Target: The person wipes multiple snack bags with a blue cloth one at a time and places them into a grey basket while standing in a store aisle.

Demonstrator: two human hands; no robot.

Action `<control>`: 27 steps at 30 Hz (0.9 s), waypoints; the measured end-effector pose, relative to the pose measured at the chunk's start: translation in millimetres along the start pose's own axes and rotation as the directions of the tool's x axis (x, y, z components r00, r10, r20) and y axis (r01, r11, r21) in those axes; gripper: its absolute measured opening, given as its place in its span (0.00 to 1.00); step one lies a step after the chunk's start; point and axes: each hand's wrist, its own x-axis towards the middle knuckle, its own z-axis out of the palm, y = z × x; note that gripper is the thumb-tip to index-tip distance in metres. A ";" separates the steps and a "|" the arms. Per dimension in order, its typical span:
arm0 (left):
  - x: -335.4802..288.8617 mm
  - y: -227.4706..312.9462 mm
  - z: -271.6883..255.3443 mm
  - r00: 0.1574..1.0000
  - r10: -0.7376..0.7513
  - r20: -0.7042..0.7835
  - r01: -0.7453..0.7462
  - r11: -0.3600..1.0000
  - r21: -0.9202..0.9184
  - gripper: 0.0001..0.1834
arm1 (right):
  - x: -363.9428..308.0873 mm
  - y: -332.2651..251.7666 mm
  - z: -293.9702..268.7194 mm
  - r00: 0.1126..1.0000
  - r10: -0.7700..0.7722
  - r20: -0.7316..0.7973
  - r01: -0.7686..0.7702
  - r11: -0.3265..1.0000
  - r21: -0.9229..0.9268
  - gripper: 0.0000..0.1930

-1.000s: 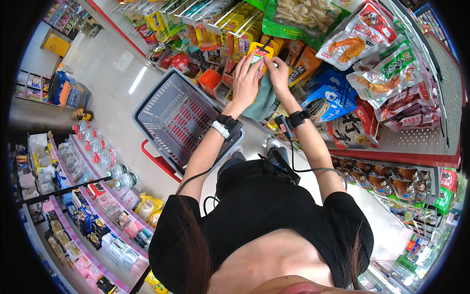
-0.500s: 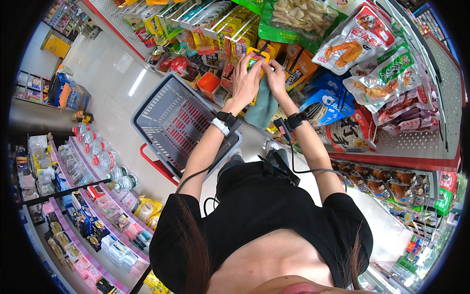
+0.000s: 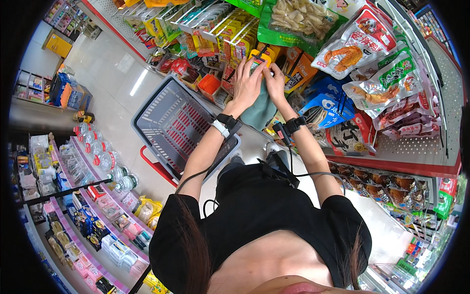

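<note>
My left hand (image 3: 247,84) reaches to the snack rack with its fingers stretched and spread, beside and partly against a small yellow packet (image 3: 260,56) on a dark hook. Close on its right, my right hand (image 3: 275,84) has bent fingers around the upper end of a grey-green cloth (image 3: 258,110). The cloth hangs down between my forearms, and its top is hidden by the hands. Orange packets (image 3: 300,66) hang just right of my fingertips.
A grey shopping basket (image 3: 164,115) with a red handle stands left of my legs. Blue packets (image 3: 328,100) and larger snack bags (image 3: 357,41) hang on the right. Water bottles (image 3: 104,159) line the lower left shelf. Dark cables run along both arms.
My hands have shifted slightly at the yellow packet. The left fingers are more spread and show more of the packet; the cloth hangs a little differently.
</note>
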 end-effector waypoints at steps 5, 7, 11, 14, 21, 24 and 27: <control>7.7 0.1 5.0 0.998 0.001 0.069 -0.001 1.000 -0.009 0.26 | 1.7 14.7 -2.7 0.998 0.002 -0.067 -0.008 0.997 -0.079 0.14; 10.1 -4.7 11.1 0.992 -0.019 0.121 0.027 0.997 -0.067 0.27 | 3.5 25.1 -8.4 0.999 0.031 -0.010 -0.032 0.994 -0.109 0.18; 16.6 -18.8 27.0 0.946 -0.119 0.302 0.192 0.955 -0.227 0.33 | 0.1 46.0 -20.0 0.980 0.127 0.154 -0.095 0.975 -0.200 0.24; 23.2 -29.2 40.5 0.918 -0.174 0.357 0.254 0.948 -0.191 0.34 | -3.7 45.3 -20.2 0.977 0.148 0.154 -0.119 0.976 -0.183 0.19; 28.8 -38.3 58.3 0.942 -0.074 0.328 0.209 0.893 -0.399 0.34 | -6.9 47.7 -27.6 0.972 0.168 0.163 -0.168 0.986 -0.013 0.10; -0.1 -43.7 68.4 0.827 -0.199 0.525 0.467 0.764 -0.445 0.33 | -7.7 32.4 -25.5 0.967 0.231 0.104 -0.251 0.933 0.259 0.10; -27.2 -24.4 45.8 0.651 -0.147 0.745 0.683 0.543 -0.489 0.39 | -6.7 12.9 -22.5 0.933 0.356 0.046 -0.353 0.889 0.292 0.10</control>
